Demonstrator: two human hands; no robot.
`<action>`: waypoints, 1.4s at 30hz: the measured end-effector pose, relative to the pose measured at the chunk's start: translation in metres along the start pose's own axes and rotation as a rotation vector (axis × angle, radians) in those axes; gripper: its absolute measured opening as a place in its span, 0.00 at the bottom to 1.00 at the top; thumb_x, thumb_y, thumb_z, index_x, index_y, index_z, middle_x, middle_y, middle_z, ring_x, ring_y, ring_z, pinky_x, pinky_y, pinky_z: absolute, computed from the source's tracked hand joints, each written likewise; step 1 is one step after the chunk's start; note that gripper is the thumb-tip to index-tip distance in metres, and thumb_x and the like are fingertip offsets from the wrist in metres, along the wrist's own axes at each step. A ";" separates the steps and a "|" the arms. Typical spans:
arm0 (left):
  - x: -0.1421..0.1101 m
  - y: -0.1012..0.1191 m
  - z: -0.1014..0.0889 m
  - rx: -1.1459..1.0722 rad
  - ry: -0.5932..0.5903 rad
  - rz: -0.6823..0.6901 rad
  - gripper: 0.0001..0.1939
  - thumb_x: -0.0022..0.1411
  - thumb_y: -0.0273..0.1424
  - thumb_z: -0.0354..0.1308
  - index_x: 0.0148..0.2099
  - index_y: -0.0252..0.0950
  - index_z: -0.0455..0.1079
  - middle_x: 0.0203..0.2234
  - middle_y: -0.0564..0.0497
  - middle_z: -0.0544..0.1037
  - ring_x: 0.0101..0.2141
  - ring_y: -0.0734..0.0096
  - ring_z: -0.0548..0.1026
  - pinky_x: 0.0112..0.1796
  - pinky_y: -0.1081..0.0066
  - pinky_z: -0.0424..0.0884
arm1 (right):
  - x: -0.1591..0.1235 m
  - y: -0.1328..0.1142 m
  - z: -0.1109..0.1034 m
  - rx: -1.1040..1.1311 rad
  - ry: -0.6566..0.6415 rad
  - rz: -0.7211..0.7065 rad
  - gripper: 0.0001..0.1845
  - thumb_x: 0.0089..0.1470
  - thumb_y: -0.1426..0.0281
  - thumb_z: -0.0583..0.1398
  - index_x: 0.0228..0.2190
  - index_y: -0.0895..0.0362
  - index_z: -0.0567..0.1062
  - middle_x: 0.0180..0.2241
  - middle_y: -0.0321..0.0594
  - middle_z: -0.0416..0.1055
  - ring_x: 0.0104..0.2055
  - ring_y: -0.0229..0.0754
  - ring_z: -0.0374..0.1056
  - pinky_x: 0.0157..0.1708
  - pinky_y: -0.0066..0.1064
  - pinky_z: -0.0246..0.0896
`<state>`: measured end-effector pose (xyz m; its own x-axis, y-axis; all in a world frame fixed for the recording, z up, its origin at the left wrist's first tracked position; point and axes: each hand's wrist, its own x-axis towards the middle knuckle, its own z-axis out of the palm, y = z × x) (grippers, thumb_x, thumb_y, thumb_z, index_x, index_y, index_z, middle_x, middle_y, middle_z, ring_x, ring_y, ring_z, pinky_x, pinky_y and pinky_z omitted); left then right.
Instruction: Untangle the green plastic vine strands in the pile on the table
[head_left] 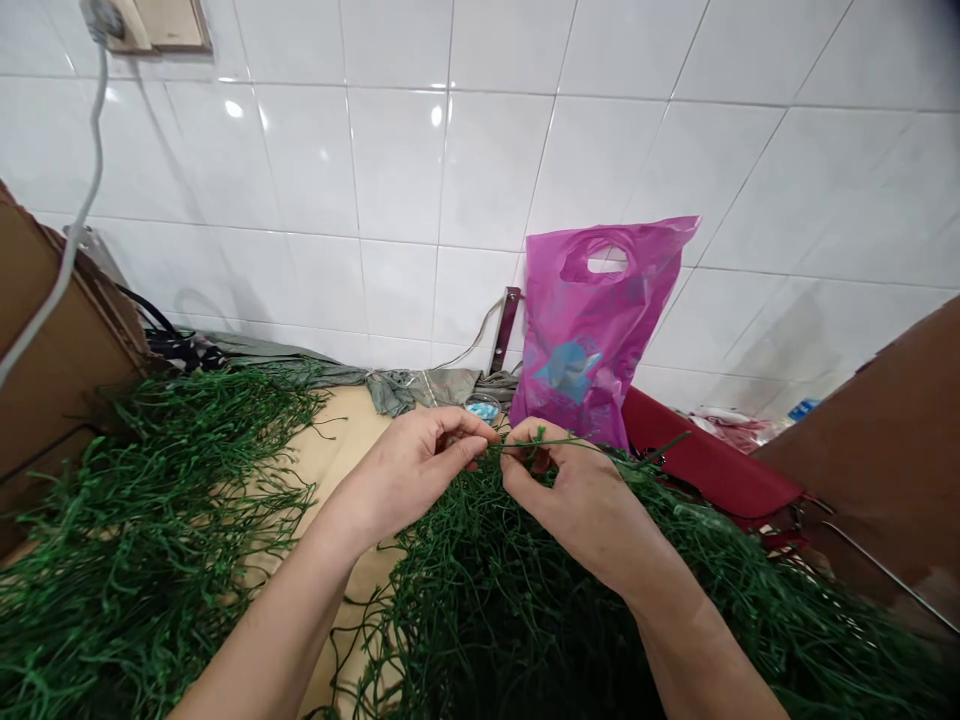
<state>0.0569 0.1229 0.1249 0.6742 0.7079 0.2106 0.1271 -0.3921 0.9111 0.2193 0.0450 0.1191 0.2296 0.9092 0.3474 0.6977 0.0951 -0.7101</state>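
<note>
Between my two hands stretches a thin green plastic-looking stem (551, 441) with small side sprigs. My left hand (420, 465) is closed, thumb and forefinger pinching the stem's left end. Close beside it, my right hand (574, 485) pinches the same stem with thumb and fingers, and the stem's far end sticks out past the back of the hand to the right. Below both hands lies a large heap of similar green stems (487, 600). Exactly what the left fingertips grip is partly hidden.
Another pile of green stems (165, 500) lies on the left of the tan surface (349, 440). A purple plastic bag (592, 320) stands against the white tiled wall (397, 150). Right of it is a red bag (697, 460). Cardboard (60, 330) and a white cable (94, 150) are at left.
</note>
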 end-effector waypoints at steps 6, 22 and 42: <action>-0.004 0.005 -0.001 0.079 -0.053 0.026 0.11 0.66 0.34 0.55 0.42 0.35 0.76 0.33 0.50 0.78 0.33 0.68 0.70 0.35 0.70 0.64 | 0.004 0.003 -0.008 0.454 -0.144 0.099 0.08 0.47 0.62 0.61 0.26 0.54 0.71 0.24 0.33 0.65 0.28 0.39 0.60 0.29 0.30 0.57; 0.000 -0.008 0.005 0.244 -0.147 0.054 0.10 0.68 0.36 0.53 0.34 0.37 0.67 0.25 0.57 0.66 0.28 0.73 0.63 0.29 0.73 0.57 | 0.003 0.015 0.010 0.081 -0.091 -0.272 0.09 0.47 0.78 0.54 0.23 0.54 0.59 0.23 0.29 0.53 0.27 0.34 0.50 0.26 0.26 0.47; 0.001 -0.008 -0.010 -0.034 -0.295 -0.033 0.16 0.67 0.44 0.53 0.37 0.36 0.70 0.27 0.54 0.68 0.28 0.72 0.62 0.29 0.71 0.59 | 0.002 0.009 -0.016 0.229 -0.381 -0.093 0.15 0.64 0.62 0.54 0.29 0.54 0.74 0.26 0.35 0.66 0.30 0.39 0.61 0.32 0.30 0.59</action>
<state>0.0499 0.1325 0.1212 0.8531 0.5166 0.0729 0.1313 -0.3478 0.9283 0.2364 0.0411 0.1233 -0.1234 0.9728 0.1962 0.5253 0.2318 -0.8187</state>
